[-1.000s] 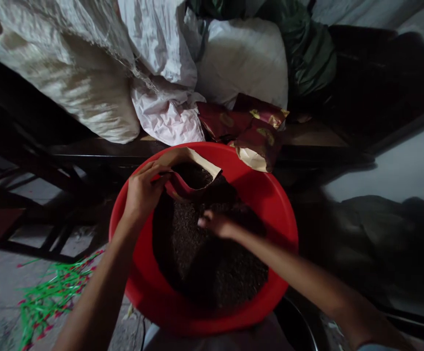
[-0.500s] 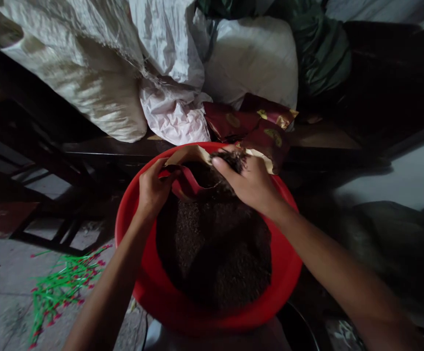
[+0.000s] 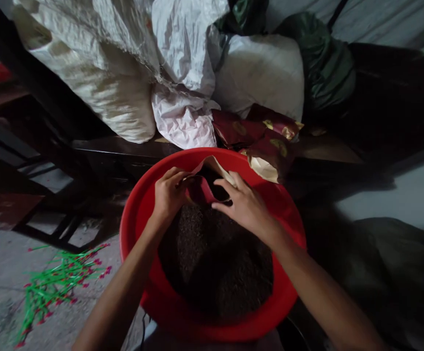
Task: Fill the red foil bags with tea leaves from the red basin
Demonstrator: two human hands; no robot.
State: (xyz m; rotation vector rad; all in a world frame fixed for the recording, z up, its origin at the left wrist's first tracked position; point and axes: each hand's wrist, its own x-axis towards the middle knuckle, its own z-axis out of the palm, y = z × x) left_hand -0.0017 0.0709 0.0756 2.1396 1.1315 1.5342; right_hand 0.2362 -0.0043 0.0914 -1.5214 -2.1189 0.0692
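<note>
A dark red bag with a pale inner side is held with its mouth open over the red basin. My left hand pinches the bag's left edge. Around its right edge curves my right hand, with the thumb in front and the fingers at the rim. Dark, loose, dried bits resembling tea leaves fill much of the basin. How full the bag is cannot be seen, as its inside is in shadow.
Several dark red packets lie behind the basin on a dark wooden bench; one shows a pale open end. White sacks and a green sack stand behind. Green sticks with red tips lie on the floor at left.
The handful of dark dried bits in my right hand is gone from it, and that hand has come down to the bag's right edge. My left hand still holds the left edge.
</note>
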